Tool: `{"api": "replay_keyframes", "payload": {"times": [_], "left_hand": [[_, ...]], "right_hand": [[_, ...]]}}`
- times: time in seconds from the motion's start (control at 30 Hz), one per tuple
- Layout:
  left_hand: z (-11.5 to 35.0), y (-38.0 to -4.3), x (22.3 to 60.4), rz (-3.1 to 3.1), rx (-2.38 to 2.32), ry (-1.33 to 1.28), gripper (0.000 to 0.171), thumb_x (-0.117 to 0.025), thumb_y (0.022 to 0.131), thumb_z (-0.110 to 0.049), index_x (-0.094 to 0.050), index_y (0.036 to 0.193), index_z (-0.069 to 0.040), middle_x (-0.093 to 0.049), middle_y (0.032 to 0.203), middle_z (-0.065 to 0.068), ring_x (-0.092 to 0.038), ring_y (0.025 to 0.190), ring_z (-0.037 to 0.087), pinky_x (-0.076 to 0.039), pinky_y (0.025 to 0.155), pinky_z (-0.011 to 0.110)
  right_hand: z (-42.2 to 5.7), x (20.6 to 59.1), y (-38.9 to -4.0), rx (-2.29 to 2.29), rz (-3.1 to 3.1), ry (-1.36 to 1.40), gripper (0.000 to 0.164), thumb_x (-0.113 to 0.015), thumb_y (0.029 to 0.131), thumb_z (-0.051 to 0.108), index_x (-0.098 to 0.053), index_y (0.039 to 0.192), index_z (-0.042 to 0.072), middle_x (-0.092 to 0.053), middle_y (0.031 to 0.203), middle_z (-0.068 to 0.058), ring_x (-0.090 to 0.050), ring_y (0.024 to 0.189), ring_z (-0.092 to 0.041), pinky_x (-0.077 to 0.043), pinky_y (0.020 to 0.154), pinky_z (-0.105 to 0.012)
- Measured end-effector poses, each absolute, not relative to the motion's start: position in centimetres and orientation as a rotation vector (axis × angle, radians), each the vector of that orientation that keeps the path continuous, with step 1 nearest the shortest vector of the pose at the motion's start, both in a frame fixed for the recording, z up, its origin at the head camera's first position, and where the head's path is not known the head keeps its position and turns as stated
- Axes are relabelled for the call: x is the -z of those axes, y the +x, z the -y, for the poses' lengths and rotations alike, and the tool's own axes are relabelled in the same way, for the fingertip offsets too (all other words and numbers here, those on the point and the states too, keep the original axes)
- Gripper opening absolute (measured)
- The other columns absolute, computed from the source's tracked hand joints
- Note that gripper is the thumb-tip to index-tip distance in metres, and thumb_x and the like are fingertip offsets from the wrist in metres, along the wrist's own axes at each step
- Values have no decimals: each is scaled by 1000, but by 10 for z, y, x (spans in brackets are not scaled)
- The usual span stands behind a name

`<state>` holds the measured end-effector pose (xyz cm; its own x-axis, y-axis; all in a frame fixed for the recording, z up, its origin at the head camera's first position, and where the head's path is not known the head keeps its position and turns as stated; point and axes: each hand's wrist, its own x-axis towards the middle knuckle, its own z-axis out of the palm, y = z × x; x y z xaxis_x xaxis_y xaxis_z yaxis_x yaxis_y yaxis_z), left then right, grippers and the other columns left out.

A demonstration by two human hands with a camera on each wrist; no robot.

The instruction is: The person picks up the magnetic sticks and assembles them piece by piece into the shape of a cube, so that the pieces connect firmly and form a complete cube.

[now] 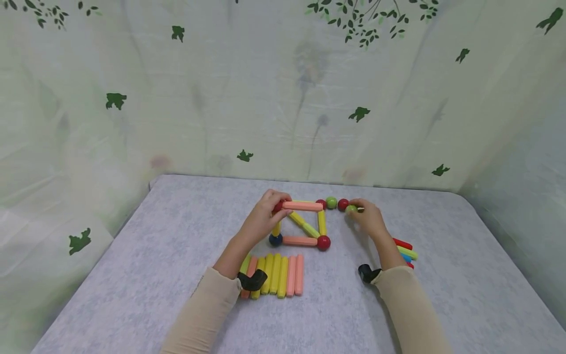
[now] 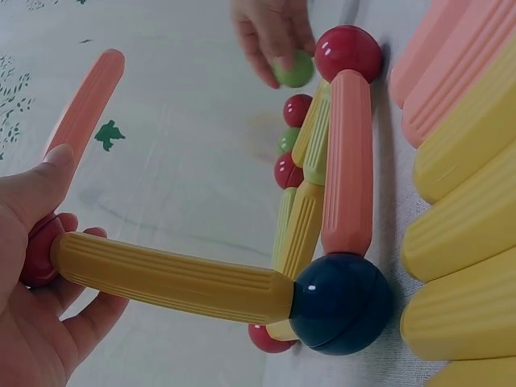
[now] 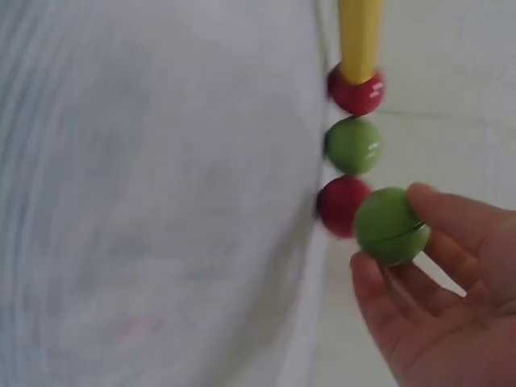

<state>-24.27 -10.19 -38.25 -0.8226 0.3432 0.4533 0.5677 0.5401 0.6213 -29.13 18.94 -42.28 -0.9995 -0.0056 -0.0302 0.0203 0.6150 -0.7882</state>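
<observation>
My left hand [image 1: 261,216] grips a red ball [image 2: 39,250], raised above the table. From that ball a pink rod [image 2: 90,105] points away with its far end free in the left wrist view. A yellow rod [image 2: 173,276] slopes from the same ball down to a dark blue ball [image 2: 343,305] on the table, the corner of a flat frame of rods and balls. Another pink rod [image 1: 299,241] joins the blue ball to a red corner ball [image 1: 324,243]. Between thumb and fingertips, my right hand [image 1: 370,220] pinches a green ball [image 3: 390,227], close by a red ball [image 3: 340,206].
Another green ball [image 3: 353,146] lies in line with red ones at the frame's far right corner. Several yellow and pink rods [image 1: 283,277] lie side by side in front of the frame. Red, green and blue rods [image 1: 408,252] sit partly behind my right forearm.
</observation>
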Motion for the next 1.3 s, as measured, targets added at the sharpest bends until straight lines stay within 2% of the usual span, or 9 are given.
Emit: {"api": "replay_keyframes", "payload": {"times": [0.2, 0.43, 0.6, 0.83, 1.07, 1.2, 1.3], "left_hand": [[102, -243, 383, 2505, 1163, -761, 22, -60, 86, -19, -56, 105, -9, -46, 98, 6, -44, 77, 16, -43, 62, 26], [102, -244, 381, 2500, 1173, -767, 22, -60, 86, -19, -56, 105, -9, -46, 98, 6, -44, 76, 17, -42, 61, 27], [102, -244, 382, 2498, 1166, -778, 21, -60, 86, -19, -56, 105, -9, -45, 97, 6, -43, 75, 17, -41, 61, 27], [102, -244, 382, 2492, 1165, -775, 21, -60, 86, -18, -56, 104, -9, -45, 97, 6, -43, 75, 17, -41, 61, 27], [102, -244, 384, 2492, 1155, -759, 22, -61, 85, -17, -55, 105, -10, -45, 97, 6, -43, 76, 17, -42, 61, 27], [102, -246, 386, 2487, 1154, -767, 22, -61, 85, -18, -55, 105, -10, -44, 96, 6, -43, 76, 16, -41, 61, 27], [101, -246, 385, 2483, 1159, -769, 22, -61, 85, -18, -55, 105, -10, -44, 96, 5, -43, 76, 17, -41, 61, 28]], "right_hand": [[-175, 395, -267, 1799, -2532, -205, 43, -62, 86, 24, -50, 125, 8, -47, 126, -10, -47, 113, -25, -37, 93, -43], [-158, 373, -241, 1974, -2326, -498, 42, -63, 85, 25, -51, 120, 6, -53, 116, -11, -53, 103, -24, -41, 90, -38], [-154, 373, -237, 1982, -2312, -547, 41, -63, 85, 24, -52, 120, 6, -54, 115, -9, -53, 103, -22, -44, 86, -31], [-153, 379, -222, 1982, -2383, -410, 46, -62, 86, 18, -40, 124, 4, -42, 122, -12, -48, 108, -27, -45, 84, -31], [-136, 394, -193, 1727, -2343, -377, 44, -62, 85, 12, -39, 122, 2, -45, 112, -21, -50, 95, -28, -48, 77, -33], [-124, 406, -182, 1611, -2248, -456, 47, -61, 85, 8, -39, 126, 0, -49, 97, -17, -53, 81, -26, -49, 67, -33], [-120, 430, -187, 1542, -2217, -525, 51, -62, 85, 11, -39, 130, 6, -50, 86, -10, -52, 67, -23, -47, 58, -30]]}}
